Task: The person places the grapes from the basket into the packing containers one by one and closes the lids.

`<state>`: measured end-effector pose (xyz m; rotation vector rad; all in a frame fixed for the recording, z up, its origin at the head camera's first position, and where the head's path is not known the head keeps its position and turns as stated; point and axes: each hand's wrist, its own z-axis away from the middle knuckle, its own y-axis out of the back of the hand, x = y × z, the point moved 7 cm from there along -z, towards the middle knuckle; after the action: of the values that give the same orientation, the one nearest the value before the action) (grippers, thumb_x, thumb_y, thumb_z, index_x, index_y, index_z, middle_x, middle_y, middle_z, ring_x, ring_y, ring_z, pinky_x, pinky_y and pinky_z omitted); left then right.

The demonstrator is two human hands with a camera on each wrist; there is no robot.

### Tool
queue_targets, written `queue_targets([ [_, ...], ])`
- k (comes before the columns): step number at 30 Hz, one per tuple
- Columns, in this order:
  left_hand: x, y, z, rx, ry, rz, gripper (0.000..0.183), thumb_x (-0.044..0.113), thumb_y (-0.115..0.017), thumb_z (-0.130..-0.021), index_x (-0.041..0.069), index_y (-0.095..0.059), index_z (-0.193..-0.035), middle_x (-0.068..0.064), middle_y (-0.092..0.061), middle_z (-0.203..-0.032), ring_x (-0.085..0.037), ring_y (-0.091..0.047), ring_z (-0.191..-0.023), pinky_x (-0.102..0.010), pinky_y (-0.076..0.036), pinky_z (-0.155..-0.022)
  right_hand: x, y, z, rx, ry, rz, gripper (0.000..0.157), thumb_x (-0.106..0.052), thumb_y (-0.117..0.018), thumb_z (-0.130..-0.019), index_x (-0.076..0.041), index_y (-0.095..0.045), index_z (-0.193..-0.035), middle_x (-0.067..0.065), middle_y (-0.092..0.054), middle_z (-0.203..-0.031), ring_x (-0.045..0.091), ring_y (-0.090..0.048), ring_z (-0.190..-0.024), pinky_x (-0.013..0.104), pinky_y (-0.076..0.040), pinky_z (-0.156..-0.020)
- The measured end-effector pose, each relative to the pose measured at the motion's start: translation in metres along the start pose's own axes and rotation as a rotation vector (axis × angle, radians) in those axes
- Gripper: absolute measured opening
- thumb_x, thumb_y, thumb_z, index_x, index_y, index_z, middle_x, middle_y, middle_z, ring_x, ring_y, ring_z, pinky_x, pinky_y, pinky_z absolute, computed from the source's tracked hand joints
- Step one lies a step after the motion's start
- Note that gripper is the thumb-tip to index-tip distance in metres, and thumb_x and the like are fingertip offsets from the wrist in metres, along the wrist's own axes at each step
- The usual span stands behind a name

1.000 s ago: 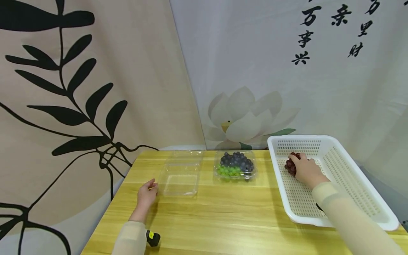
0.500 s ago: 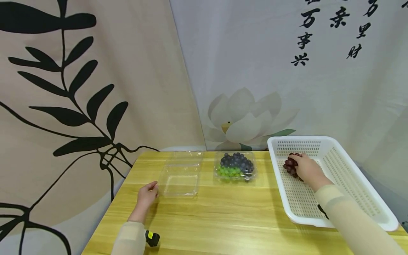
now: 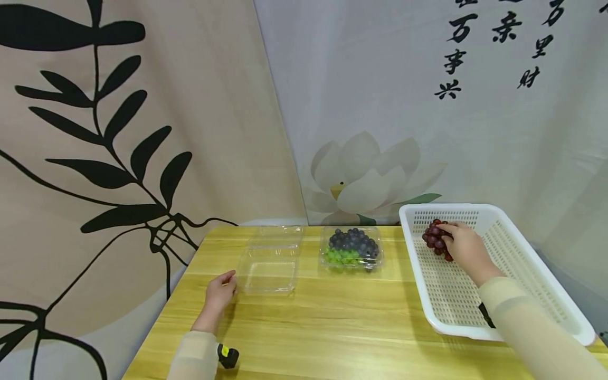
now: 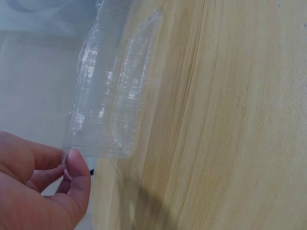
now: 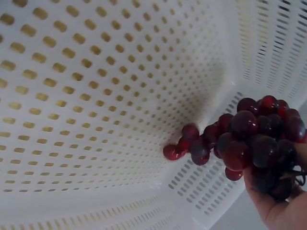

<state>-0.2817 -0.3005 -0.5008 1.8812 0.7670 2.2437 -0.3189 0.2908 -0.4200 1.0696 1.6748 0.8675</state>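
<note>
A bunch of dark red grapes (image 3: 436,237) is in the white basket, gripped by my right hand (image 3: 467,252). In the right wrist view the grapes (image 5: 259,139) hang over the perforated basket floor, and a thumb or finger shows beneath them. My left hand (image 3: 220,291) is at the left edge of an unlidded clear plastic clamshell box (image 3: 268,275). Its thumb and finger pinch the rim of that clear box (image 4: 105,96) in the left wrist view. The hinged lid lies folded back on the far side.
A second clear box (image 3: 326,260) holds dark and green grapes, near the table's back edge. The white basket (image 3: 420,290) has raised walls and stands at the right. A wooden table (image 3: 332,327) lies under everything, with a printed curtain (image 3: 361,95) behind.
My right hand has shifted slightly right and lifted the red grapes a little, and more of the bunch shows. The left hand stays at the clear box's edge.
</note>
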Motion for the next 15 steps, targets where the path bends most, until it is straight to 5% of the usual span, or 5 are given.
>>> queue_targets([
  [15, 0.001, 0.000, 0.000, 0.022, -0.019, 0.019, 0.035, 0.003, -0.048, -0.096, -0.013, -0.051, -0.128, -0.025, -0.053, -0.109, -0.012, -0.055, -0.070, -0.019, -0.051, -0.059, -0.004, 0.050, 0.003, 0.303, -0.020, -0.200, 0.031, -0.002, -0.059, -0.091, 0.002, -0.061, -0.122, 0.028, -0.054, -0.120, 0.047, -0.048, -0.111, 0.062, -0.040, -0.091],
])
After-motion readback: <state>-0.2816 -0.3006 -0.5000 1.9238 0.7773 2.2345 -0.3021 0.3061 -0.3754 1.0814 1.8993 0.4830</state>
